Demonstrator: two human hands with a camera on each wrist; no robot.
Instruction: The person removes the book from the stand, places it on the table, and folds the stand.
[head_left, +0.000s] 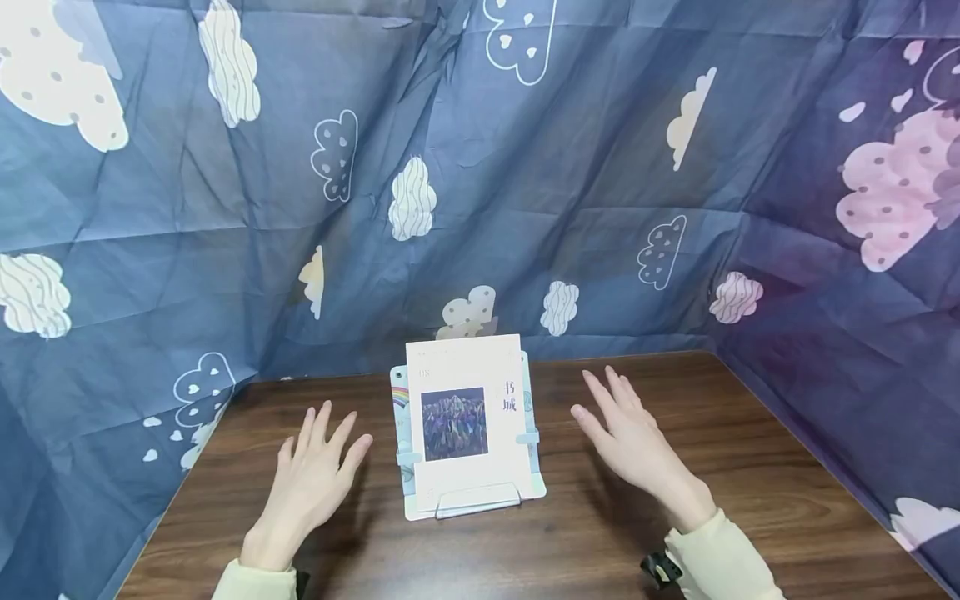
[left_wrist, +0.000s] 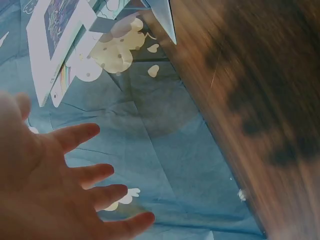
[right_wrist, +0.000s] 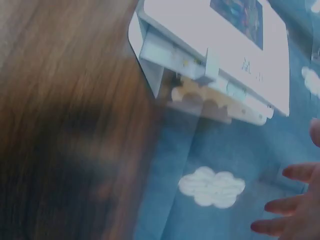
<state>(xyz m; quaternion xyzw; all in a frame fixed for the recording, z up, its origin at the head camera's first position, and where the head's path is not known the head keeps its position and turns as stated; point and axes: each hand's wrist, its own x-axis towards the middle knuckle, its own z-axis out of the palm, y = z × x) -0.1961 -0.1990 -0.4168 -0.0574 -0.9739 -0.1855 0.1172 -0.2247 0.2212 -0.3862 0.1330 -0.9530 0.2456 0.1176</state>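
Note:
A white book (head_left: 467,367) with a dark square picture on its cover stands propped on a light blue book stand (head_left: 402,425) in the middle of the table. Side clips and a clear wire rest at the bottom hold the book against the stand. My left hand (head_left: 309,479) hovers to the left of the stand, fingers spread and holding nothing. On the other side my right hand (head_left: 633,437) is likewise spread, apart from the stand. The left wrist view shows the book's edge (left_wrist: 37,65) beyond the left fingers; the right wrist view shows the book (right_wrist: 185,20) above the right fingertips.
The brown wooden table (head_left: 600,533) reaches back to a dark blue cloth (head_left: 510,200) printed with clouds, which hangs behind and at both sides. Hand shadows fall on the wood. A black strap (head_left: 662,569) sits at the right wrist below the pale sleeve.

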